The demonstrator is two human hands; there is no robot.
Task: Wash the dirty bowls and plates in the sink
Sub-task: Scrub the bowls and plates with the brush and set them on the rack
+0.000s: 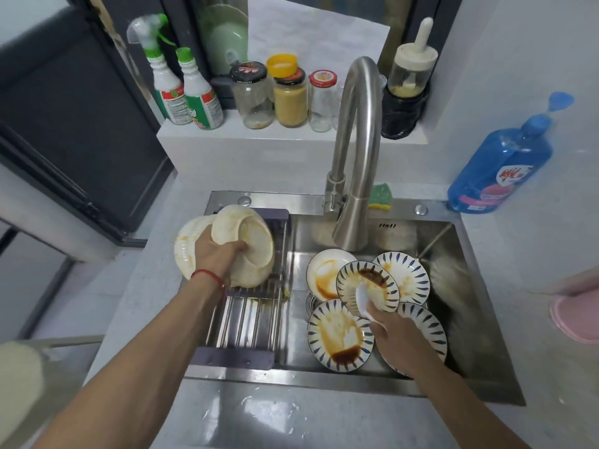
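Observation:
My left hand [217, 254] grips a stack of cream bowls [246, 244], tilted on edge over the drying rack [246, 319] at the sink's left side. A cream plate [188, 244] shows behind that hand. In the sink basin [453, 254] lie several blue-patterned plates smeared with brown sauce [337, 335]. My right hand [393, 338] holds a white spoon [361, 299] whose bowl end rests in the middle patterned plate [368, 283].
A steel faucet [356, 157] arches over the basin. A green-and-yellow sponge [381, 196] lies behind it. A blue dish soap bottle [499, 170] stands on the right counter. Jars [288, 98] and spray bottles [181, 89] line the back ledge. A pink object [577, 315] sits at the right edge.

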